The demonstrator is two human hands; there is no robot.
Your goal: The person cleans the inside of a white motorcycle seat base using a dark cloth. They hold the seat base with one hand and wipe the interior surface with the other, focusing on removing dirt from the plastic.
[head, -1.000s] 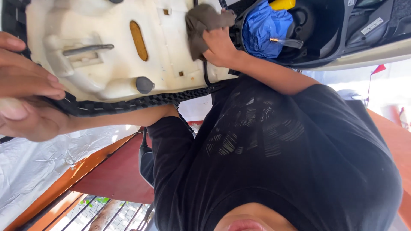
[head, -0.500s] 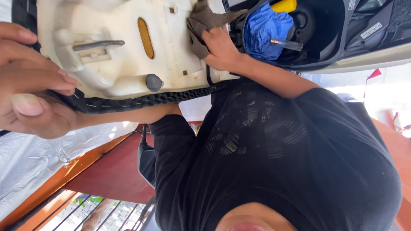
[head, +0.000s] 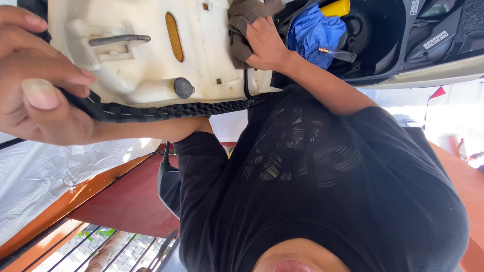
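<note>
A raised scooter seat shows its white plastic underside [head: 146, 65], which has a black textured rim [head: 166, 110]. My left hand [head: 40, 85] is closed around that rim at the left, thumb toward me. My right hand [head: 267, 43] presses a grey-brown cloth [head: 241, 27] flat against the white underside near its hinge end. On the underside are a metal latch bar [head: 118, 39], an amber oval piece [head: 173, 36] and a dark rubber stopper [head: 184, 87].
Beyond the cloth lies the open black storage tub [head: 388, 40], holding a crumpled blue item [head: 315, 32] and a yellow object [head: 337, 7]. My black shirt [head: 327, 191] fills the lower middle. At the lower left are a white tarp [head: 35, 181] and orange-red beams [head: 116, 201].
My right hand and the cloth have shifted slightly upward along the white underside. My left hand keeps its grip on the rim and sits a little higher in view.
</note>
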